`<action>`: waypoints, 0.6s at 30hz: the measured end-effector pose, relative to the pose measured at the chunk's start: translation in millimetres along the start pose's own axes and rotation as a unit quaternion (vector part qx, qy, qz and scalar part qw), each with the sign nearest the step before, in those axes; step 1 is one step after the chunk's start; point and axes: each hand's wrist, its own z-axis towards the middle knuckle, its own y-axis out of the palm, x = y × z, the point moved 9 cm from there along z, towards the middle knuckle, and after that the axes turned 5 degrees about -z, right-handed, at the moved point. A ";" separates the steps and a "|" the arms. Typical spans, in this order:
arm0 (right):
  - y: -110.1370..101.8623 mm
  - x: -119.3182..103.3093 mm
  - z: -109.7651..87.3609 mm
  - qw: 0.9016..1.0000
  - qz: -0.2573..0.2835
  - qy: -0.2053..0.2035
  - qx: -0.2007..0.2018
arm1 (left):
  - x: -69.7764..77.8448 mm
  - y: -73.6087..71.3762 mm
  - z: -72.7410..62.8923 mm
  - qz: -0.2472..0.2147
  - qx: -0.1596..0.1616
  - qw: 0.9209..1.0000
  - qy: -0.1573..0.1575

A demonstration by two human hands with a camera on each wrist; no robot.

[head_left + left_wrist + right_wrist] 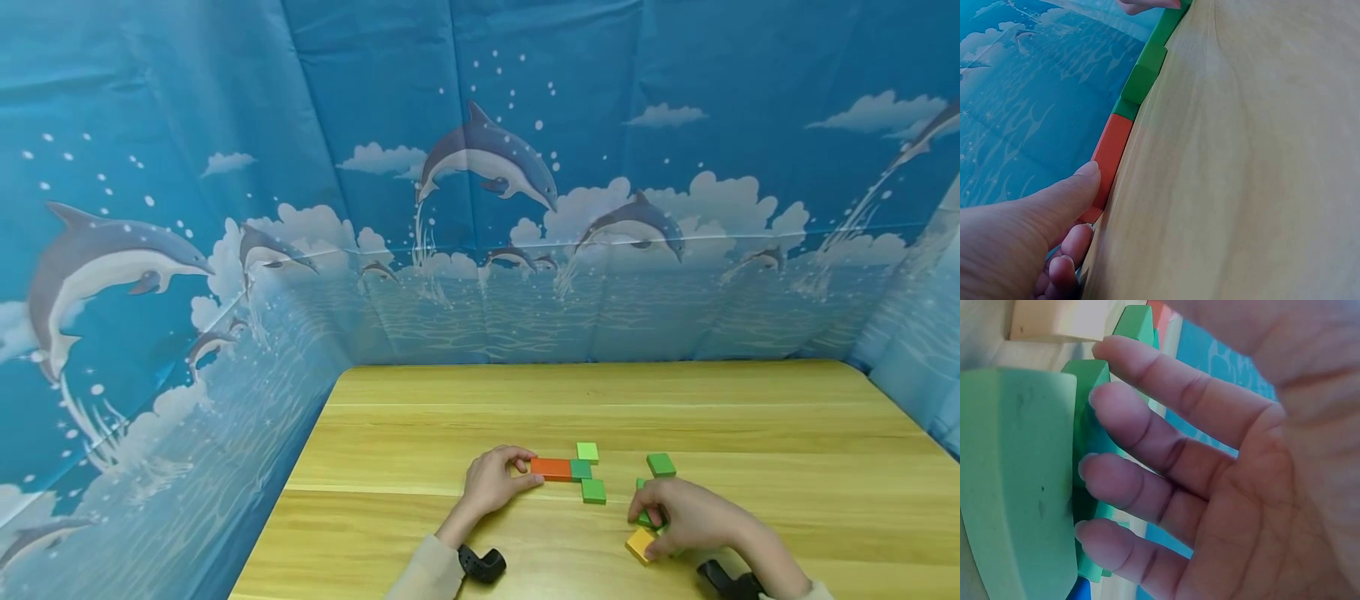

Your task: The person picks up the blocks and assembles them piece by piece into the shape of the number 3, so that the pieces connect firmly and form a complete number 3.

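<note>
In the head view my left hand pinches the left end of a flat red block between thumb and fingers. The left wrist view shows the thumb on the side of that red block. A dark green block adjoins its right end, with a light green block behind and a green block in front. My right hand reaches over several green blocks, its thumb near a yellow block. In the right wrist view its fingers are loosely bent, fingertips beside green blocks.
Another green block lies just behind the right hand. A pale green block is close in the right wrist view, with a blue piece below. The wooden table meets a dolphin-print curtain behind.
</note>
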 end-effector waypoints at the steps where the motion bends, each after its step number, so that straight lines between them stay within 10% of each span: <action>1: 0.5 -0.3 -0.3 1.000 0.001 -0.003 0.000 | 0.1 0.1 0.1 -0.001 -0.001 1.000 -0.001; 18: 1.9 -2.4 9.2 0.998 -0.051 0.014 0.044 | -0.3 0.3 -0.5 0.001 0.000 1.000 -0.002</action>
